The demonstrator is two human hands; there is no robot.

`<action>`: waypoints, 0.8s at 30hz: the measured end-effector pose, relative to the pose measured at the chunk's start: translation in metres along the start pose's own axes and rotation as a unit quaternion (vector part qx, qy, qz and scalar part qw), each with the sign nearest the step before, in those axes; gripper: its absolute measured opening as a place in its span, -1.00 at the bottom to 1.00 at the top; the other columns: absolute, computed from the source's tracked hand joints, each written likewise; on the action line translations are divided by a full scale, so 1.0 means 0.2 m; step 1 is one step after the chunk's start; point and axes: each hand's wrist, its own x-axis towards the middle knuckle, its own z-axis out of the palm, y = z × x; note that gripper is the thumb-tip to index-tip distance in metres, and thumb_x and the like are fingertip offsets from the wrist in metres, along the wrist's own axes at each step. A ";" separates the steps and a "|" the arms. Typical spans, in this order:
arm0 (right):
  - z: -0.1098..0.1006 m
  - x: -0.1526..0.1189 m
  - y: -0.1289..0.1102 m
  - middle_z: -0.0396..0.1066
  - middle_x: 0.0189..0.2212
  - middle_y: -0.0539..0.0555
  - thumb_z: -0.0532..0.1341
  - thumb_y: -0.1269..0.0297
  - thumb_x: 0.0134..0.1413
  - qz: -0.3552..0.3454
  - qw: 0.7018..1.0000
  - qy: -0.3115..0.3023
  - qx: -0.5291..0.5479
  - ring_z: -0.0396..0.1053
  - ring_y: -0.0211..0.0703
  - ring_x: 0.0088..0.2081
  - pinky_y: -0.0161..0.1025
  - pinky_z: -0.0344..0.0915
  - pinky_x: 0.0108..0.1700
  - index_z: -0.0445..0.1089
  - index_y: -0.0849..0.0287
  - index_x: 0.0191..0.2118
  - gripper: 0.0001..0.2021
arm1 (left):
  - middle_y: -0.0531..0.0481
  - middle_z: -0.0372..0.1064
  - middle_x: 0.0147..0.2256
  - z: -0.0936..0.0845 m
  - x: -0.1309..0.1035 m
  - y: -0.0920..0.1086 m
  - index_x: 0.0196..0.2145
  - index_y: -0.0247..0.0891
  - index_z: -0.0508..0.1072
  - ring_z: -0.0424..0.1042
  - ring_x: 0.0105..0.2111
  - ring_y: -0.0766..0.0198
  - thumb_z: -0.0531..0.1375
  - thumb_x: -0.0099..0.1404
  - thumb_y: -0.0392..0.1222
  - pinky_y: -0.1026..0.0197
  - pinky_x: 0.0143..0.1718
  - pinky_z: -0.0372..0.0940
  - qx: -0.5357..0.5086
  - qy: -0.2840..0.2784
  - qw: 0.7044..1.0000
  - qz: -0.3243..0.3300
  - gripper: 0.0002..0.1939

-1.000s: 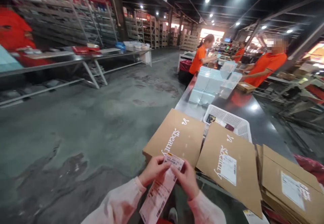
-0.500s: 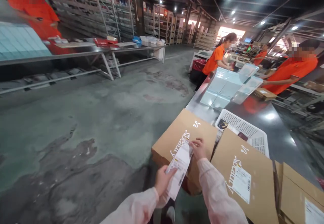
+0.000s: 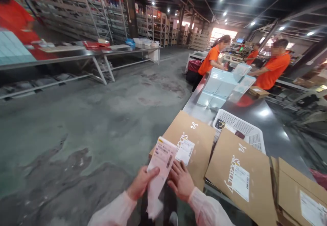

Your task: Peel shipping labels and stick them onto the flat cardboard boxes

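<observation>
In my left hand (image 3: 144, 181) is a strip of printed shipping labels (image 3: 163, 157), pinched under the thumb, its lower end hanging down. My right hand (image 3: 182, 180) lies with fingers stretched out at the near side of a brown cardboard box (image 3: 201, 130), just below a white label (image 3: 186, 151) stuck over its white lettering. It holds nothing; whether the fingertips press on the label's edge I cannot tell. To the right sits another cardboard box (image 3: 258, 181) with its own label (image 3: 240, 183).
More cardboard boxes (image 3: 293, 175) stand at the right. Behind them a white perforated basket (image 3: 257, 134) with small items rests on the metal table (image 3: 270, 120). Light-blue boxes (image 3: 217, 83) are stacked farther back, near co-workers in orange shirts. Another table (image 3: 94, 53) stands at left.
A label now lies on the left box. My right hand has come away from the strip and moved down toward me. My left hand has shifted left with the strip.
</observation>
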 end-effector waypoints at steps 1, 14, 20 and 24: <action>-0.04 -0.04 0.02 0.22 0.18 0.22 0.01 0.17 0.18 0.057 0.998 0.013 -0.013 0.15 0.07 0.18 0.06 0.01 0.20 0.14 0.13 0.25 -0.48 | -0.27 0.53 -0.29 0.01 0.08 0.07 -0.28 -0.44 0.56 0.49 -0.30 0.00 0.30 -0.01 0.19 0.11 -0.25 0.35 0.085 0.034 0.995 0.049 -0.42; -0.20 -0.01 0.38 0.44 -0.18 0.46 0.03 0.21 0.18 0.546 0.837 0.036 -0.002 0.39 0.22 -0.07 -0.01 0.24 -0.09 0.48 0.43 -0.14 -0.60 | -0.32 0.41 -0.04 0.16 0.60 0.34 -0.26 -0.43 0.56 0.32 0.02 -0.06 0.10 0.20 -0.18 0.04 0.10 0.12 0.394 0.102 0.892 0.196 -0.69; -0.22 -0.01 0.40 0.44 -0.18 0.43 0.08 0.09 0.15 0.527 0.840 0.093 0.089 0.37 0.21 -0.04 0.02 0.22 0.00 0.50 0.34 -0.19 -0.60 | -0.21 0.50 -0.30 0.21 0.52 0.51 -0.34 -0.46 0.56 0.44 -0.27 0.06 0.16 0.13 -0.04 0.13 -0.20 0.29 0.352 0.052 0.914 0.198 -0.63; -0.21 -0.06 0.34 0.37 -0.04 0.42 0.17 0.10 0.05 0.499 0.832 0.190 0.153 0.33 0.17 0.02 0.03 0.20 0.05 0.31 0.35 0.09 -0.46 | -0.13 0.52 -0.40 0.18 0.44 0.63 -0.29 -0.48 0.54 0.45 -0.37 0.10 0.22 0.01 0.16 0.20 -0.35 0.29 0.296 0.034 0.936 0.189 -0.44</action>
